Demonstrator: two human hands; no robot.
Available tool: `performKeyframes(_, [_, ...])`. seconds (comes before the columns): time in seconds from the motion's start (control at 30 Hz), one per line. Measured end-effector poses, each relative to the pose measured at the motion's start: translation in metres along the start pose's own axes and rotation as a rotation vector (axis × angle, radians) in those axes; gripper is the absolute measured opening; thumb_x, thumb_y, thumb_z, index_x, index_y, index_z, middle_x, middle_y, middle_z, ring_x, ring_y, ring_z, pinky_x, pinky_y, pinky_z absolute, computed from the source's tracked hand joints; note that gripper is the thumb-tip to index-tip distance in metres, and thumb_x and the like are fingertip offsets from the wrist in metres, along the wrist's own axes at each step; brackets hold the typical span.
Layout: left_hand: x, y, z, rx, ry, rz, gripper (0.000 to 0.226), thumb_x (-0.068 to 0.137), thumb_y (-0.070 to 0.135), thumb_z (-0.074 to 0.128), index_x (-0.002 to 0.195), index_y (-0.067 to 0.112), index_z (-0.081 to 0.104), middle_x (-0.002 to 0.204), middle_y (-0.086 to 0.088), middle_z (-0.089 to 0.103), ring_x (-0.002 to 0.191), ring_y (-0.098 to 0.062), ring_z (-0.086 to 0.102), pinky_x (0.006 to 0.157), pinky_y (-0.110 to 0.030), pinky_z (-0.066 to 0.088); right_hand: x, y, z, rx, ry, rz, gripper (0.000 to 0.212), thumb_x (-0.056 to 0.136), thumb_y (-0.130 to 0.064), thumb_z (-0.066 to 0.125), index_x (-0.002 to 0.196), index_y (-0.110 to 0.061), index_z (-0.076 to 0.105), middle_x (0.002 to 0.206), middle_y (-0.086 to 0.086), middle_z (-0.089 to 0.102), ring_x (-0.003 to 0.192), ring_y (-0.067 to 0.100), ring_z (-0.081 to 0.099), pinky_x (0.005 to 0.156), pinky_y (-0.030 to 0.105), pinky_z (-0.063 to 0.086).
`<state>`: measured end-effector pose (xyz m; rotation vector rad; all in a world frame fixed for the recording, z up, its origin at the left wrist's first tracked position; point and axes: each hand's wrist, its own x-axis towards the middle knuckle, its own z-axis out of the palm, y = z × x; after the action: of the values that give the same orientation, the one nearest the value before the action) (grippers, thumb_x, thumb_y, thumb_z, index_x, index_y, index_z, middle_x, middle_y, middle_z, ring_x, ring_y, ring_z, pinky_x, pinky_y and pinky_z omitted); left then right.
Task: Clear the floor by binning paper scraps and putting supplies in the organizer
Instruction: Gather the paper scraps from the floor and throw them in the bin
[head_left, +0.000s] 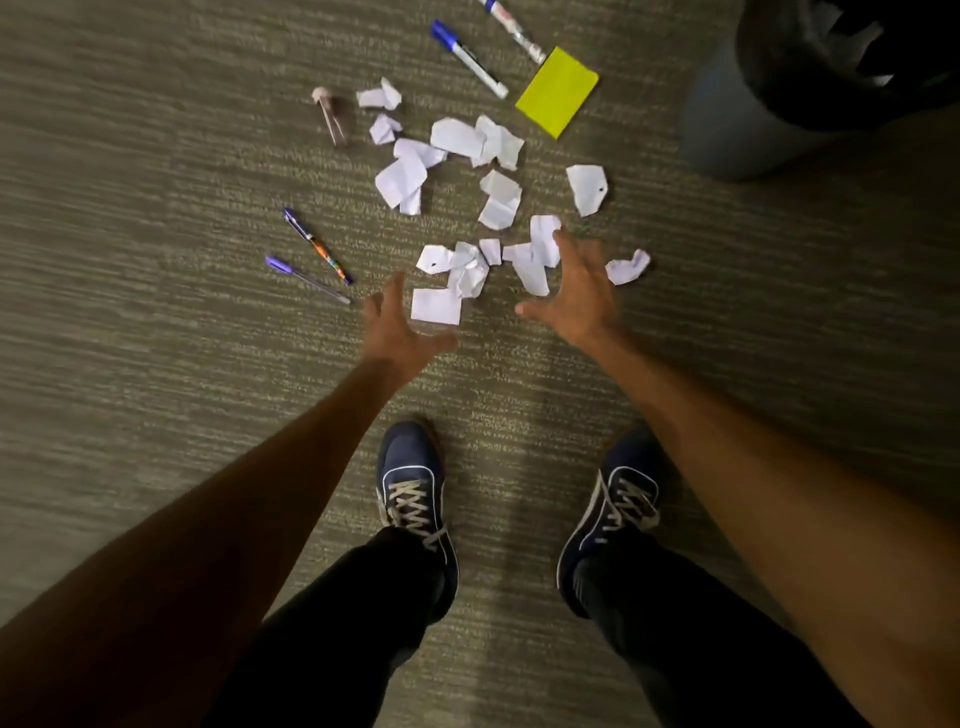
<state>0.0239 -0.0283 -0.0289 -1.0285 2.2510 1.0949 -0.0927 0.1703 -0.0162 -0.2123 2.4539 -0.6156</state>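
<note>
Several white paper scraps (457, 137) lie scattered on the carpet ahead of my feet. My left hand (395, 332) hovers open just left of a flat square scrap (435, 306). My right hand (576, 296) is open with spread fingers, over the nearest scraps, beside a crumpled scrap (627, 266). Two pens (317, 247) lie to the left, a purple one (306, 279) nearer me. Two blue-capped markers (467, 57) and a yellow sticky-note pad (558, 91) lie at the far side. A small pink-topped item (328, 111) lies at the far left. Neither hand holds anything.
A grey bin with a black liner (753, 119) stands at the far right, beyond the scraps. My two dark blue shoes (410, 478) stand on the grey-green carpet just behind my hands. No organizer is in view.
</note>
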Motion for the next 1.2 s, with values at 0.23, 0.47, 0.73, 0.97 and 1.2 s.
performKeyframes(0.23, [0.066,-0.006,0.039,0.159,0.005,0.0,0.135,0.053,0.055,0.092,0.157,0.032,0.008,0.159,-0.027,0.006,0.145,-0.047,0.023,0.116,-0.052,0.035,0.046,0.034,0.048,-0.127,0.084,0.048,0.129,0.058,-0.047,0.092,0.155,-0.027,0.009,0.149,0.017,0.024,0.13,0.034,0.045,0.099,0.043,0.05])
performKeyframes(0.47, [0.094,0.02,0.045,0.038,0.04,-0.036,0.123,0.057,0.044,0.095,0.155,0.033,0.021,0.155,-0.022,0.01,0.137,-0.046,0.041,0.109,-0.049,0.046,0.081,0.034,0.053,-0.108,0.092,0.053,0.122,0.051,-0.045,0.096,0.147,-0.03,0.023,0.146,0.014,0.024,0.124,0.034,0.052,0.099,0.043,0.049])
performKeyframes(0.73, [0.1,0.039,0.053,0.215,-0.053,0.092,0.119,0.053,0.042,0.096,0.15,0.028,0.028,0.15,-0.022,0.018,0.134,-0.049,0.039,0.107,-0.056,0.045,0.084,0.021,0.058,-0.158,0.095,-0.113,0.081,0.067,-0.019,0.086,0.137,-0.023,0.045,0.132,0.01,0.034,0.106,0.029,0.056,0.088,0.038,0.057])
performKeyframes(0.97, [0.103,0.031,0.062,0.329,-0.053,0.223,0.095,0.064,0.019,0.091,0.142,0.022,0.036,0.145,-0.019,0.025,0.123,-0.045,0.048,0.105,-0.048,0.046,0.078,0.003,0.082,-0.031,0.032,-0.282,0.063,0.075,-0.012,0.083,0.132,-0.013,0.057,0.125,0.011,0.043,0.095,0.017,0.052,0.083,0.024,0.048])
performKeyframes(1.2, [0.108,0.025,0.057,0.106,-0.009,0.289,0.061,0.073,0.0,0.075,0.128,0.011,0.052,0.128,-0.016,0.04,0.096,-0.019,0.044,0.089,-0.028,0.049,0.083,-0.003,0.093,0.226,0.065,-0.159,0.035,0.079,-0.003,0.077,0.112,-0.004,0.068,0.109,0.01,0.054,0.088,0.014,0.053,0.072,0.017,0.043])
